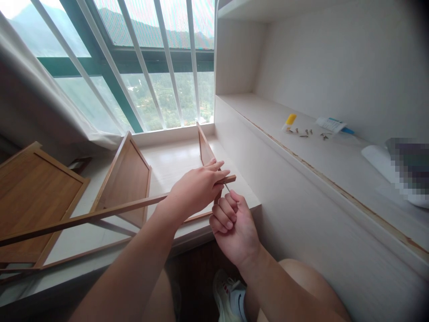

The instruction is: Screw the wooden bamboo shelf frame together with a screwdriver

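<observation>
Our right hand (236, 226), curled closed, pinches 1 thin metal tool (227, 188) under 1 wooden rail (117, 209); our left hand (196, 188), palm down, fingers outstretched, clasps its right end. Beyond are 3 wooden panels (129, 179); far right, 1 blue-capped tube (334, 124).

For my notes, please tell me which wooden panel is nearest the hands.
The rightmost panel, beside the left hand; the middle panel and leftmost panel are farther.
</observation>
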`<move>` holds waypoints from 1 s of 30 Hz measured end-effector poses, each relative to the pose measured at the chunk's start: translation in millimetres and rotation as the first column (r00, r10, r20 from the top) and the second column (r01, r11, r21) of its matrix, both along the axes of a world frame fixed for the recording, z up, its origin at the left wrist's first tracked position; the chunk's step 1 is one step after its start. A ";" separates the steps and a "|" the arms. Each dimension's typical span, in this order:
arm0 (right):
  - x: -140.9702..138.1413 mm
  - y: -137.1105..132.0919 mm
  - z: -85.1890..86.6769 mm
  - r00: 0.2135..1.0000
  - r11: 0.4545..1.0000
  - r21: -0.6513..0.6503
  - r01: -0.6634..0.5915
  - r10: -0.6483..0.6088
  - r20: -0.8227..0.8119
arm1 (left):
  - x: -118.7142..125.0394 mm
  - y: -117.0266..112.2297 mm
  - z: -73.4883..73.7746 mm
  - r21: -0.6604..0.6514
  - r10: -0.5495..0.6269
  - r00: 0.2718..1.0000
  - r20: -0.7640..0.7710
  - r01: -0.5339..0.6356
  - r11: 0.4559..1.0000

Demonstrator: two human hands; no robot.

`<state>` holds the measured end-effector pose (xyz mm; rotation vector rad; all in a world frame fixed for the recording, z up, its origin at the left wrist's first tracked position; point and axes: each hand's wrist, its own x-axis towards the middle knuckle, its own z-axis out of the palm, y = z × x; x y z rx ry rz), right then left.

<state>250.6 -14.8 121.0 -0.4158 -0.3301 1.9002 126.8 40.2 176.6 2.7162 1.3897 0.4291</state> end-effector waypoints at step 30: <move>19.2 14.7 -11.0 0.353 0.876 0.482 -0.018 -0.446 0.823 | -0.4 -0.7 0.3 -0.032 0.010 1.000 0.014 -0.010 0.999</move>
